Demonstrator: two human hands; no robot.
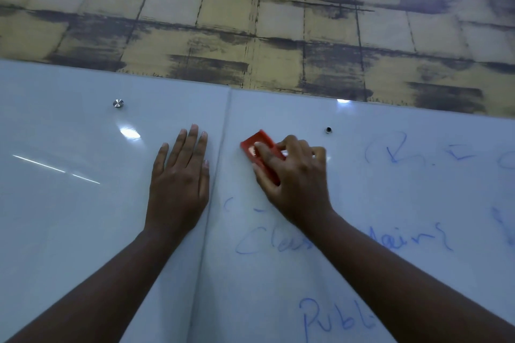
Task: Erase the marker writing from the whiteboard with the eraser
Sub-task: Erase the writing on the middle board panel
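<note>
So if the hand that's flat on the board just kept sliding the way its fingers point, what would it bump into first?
The left hand lies flat on the whiteboard, fingers pointing up the board. Nothing sits ahead; the round metal stud is off to its left. It would probably reach the board's top edge first, then the patterned wall.

Left hand (179,184) flat on the left panel of the whiteboard (69,217), just left of the seam (220,153) between panels. Right hand (295,175) on the right panel, just right of the seam, over the eraser (260,145) against the board. Marker writing (328,317) below and right of that hand. Mounting stud (118,103) up left; tiled wall (250,22) above the board.
</note>
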